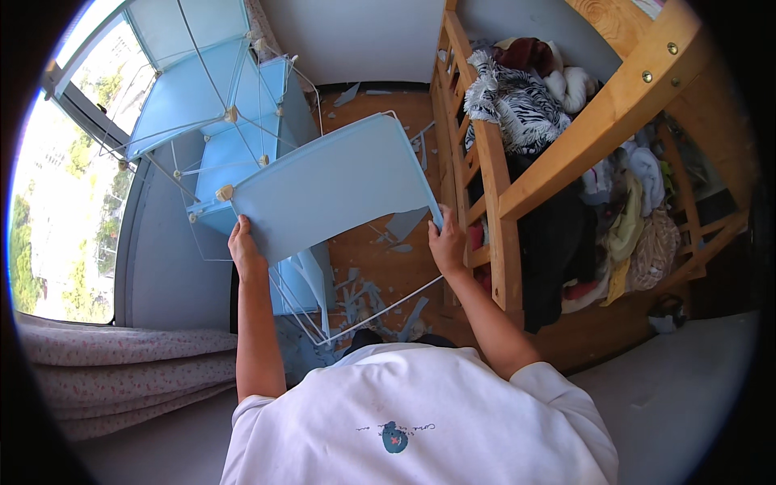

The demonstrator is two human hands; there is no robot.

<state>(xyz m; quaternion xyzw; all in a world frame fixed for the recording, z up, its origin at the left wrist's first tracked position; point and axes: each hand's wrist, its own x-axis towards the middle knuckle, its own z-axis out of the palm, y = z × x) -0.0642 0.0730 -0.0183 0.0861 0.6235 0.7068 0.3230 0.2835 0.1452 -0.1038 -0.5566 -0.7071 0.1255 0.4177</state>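
Between my hands is a large pale blue plastic panel (323,190) with thin wire along its rim. Its lower edge is ragged, as if torn away. My left hand (246,246) is closed on the panel's near left corner, below a yellowed plastic connector (225,192). My right hand (447,240) grips the right edge near its lower end. Behind the panel, on the left, rises a blue cube rack (182,93) of panels and bare white wire frames. Whether the held panel is still joined to the rack I cannot tell. Loose white wire (388,309) runs low in front of me.
Broken blue plastic pieces (364,303) litter the wooden floor (347,133). At the right stands a wooden bunk bed (493,174) heaped with clothes (630,218) and a black-and-white patterned cloth (517,101). A window (73,210) and a patterned curtain (137,364) are at the left.
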